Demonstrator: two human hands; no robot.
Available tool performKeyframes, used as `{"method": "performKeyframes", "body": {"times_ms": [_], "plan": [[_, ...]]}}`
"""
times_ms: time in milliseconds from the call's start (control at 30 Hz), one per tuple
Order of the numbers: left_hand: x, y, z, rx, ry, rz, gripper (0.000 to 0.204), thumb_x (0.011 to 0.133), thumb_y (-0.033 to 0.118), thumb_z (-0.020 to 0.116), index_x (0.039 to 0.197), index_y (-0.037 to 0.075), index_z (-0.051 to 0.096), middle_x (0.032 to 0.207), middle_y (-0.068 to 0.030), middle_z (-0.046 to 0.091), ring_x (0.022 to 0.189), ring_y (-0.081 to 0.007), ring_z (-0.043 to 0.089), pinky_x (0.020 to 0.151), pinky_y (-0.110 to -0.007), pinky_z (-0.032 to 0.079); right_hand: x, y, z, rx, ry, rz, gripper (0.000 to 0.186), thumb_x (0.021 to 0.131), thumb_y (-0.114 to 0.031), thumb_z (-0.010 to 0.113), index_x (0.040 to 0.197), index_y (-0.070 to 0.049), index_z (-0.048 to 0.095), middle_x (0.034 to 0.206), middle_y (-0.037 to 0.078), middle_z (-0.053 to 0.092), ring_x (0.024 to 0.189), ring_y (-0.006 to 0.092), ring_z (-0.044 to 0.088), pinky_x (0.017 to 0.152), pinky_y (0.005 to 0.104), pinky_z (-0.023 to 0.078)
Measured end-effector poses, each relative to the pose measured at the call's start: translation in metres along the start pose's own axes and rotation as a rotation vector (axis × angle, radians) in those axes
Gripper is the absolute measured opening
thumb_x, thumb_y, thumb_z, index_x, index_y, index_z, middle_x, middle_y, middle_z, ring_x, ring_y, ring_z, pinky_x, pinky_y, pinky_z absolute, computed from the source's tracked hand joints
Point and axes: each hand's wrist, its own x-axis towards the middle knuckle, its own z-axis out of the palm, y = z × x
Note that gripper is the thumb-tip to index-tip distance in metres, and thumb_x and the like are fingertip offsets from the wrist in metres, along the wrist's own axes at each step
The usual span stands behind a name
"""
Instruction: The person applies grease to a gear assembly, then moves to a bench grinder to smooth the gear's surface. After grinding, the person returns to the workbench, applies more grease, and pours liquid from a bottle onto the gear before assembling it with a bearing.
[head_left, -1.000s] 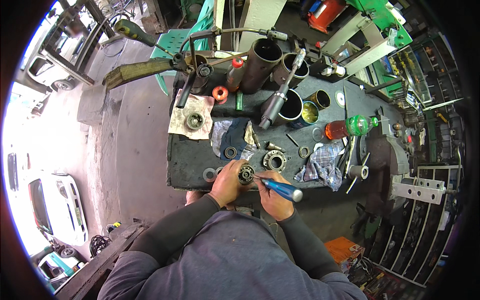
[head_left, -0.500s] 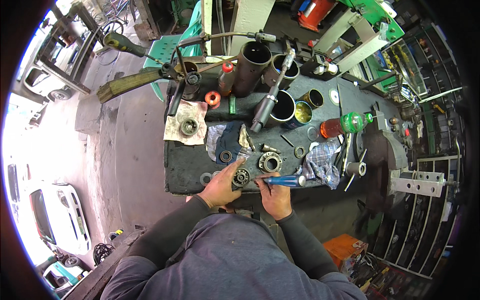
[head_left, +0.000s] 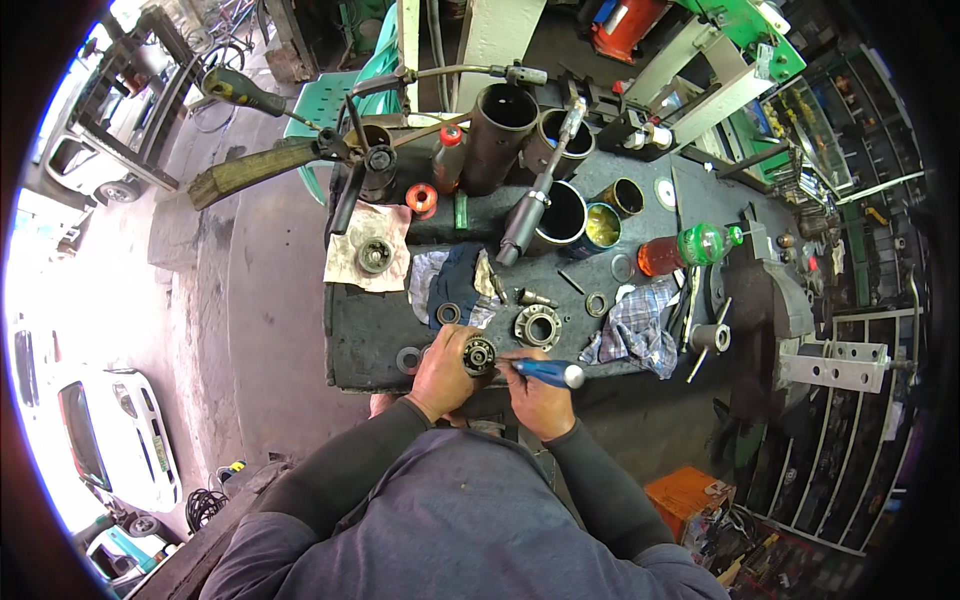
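The workshop is very full, and a long dark grey counter (head_left: 360,325) runs across it. Call 12 o'clock straight away from the person. A round dark metal part (head_left: 479,355) with a ring of small bumps is at the counter's near edge, at 6 o'clock. I cannot tell if it rests on the counter or is held above it.

The bare left hand (head_left: 442,372) is nearer to it. Its fingers are clamped on the part from the 9 o'clock side. The bare right hand (head_left: 541,405) has its fingers closed around a blue-handled metal tool (head_left: 543,371) with a shiny end. From these right fingers, the round part lies at about 10 o'clock.

The tool's long axis goes from just past 9 o'clock to just past 3 o'clock. Its thin tip points at the part's 3 o'clock side, but I cannot tell if they touch. The part's round face looks up at the person's head. Its underside is hidden, so I cannot tell its long axis.

A grey metal hub with a wide rim (head_left: 538,326) sits near the part at 2 o'clock. A small steel ring (head_left: 448,313) lies at 11 o'clock on a dark blue cloth (head_left: 455,280).
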Motion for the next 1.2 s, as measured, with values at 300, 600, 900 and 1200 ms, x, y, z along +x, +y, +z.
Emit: {"method": "performKeyframes", "body": {"times_ms": [300,600,900,1200], "plan": [[-0.005,-0.001,0.001,-0.011,0.031,0.010,0.066,0.080,0.008,0.090,0.140,0.004,0.062,0.131,-0.0174,0.062,0.121,-0.0439,0.067,0.100,-0.049,0.057,0.004,-0.002,0.000,0.067,0.023,-0.026,0.015,0.103,-0.010,0.079,0.111,-0.001,0.072,0.103,0.016,0.078,0.095,0.0330,0.079,0.082,0.0399,0.061],[-0.005,-0.001,-0.002,-0.024,-0.012,-0.024,0.078,0.074,0.007,0.092,0.145,0.004,0.059,0.142,-0.0199,0.061,0.133,-0.0441,0.062,0.112,-0.049,0.053,0.001,-0.004,0.003,0.081,0.028,-0.043,0.012,0.102,-0.008,0.079,0.111,-0.002,0.075,0.102,0.016,0.078,0.093,0.0312,0.078,0.082,0.0393,0.060],[-0.001,-0.006,-0.014,-0.080,-0.118,-0.021,0.081,0.078,0.018,0.093,0.150,0.006,0.058,0.137,-0.0181,0.064,0.129,-0.0414,0.064,0.110,-0.048,0.054,-0.009,0.007,-0.003,0.066,0.020,0.133,0.008,0.104,-0.007,0.078,0.109,-0.002,0.074,0.099,0.013,0.077,0.087,0.0257,0.076,0.077,0.0355,0.058],[-0.002,0.003,-0.004,-0.016,-0.002,-0.068,0.071,0.072,0.014,0.098,0.135,0.006,0.066,0.123,-0.0157,0.068,0.116,-0.0386,0.068,0.099,-0.046,0.058,0.001,-0.007,0.002,0.096,0.071,-0.049,0.014,0.102,-0.009,0.080,0.111,-0.001,0.072,0.101,0.018,0.077,0.091,0.0358,0.078,0.079,0.0413,0.061]]}}
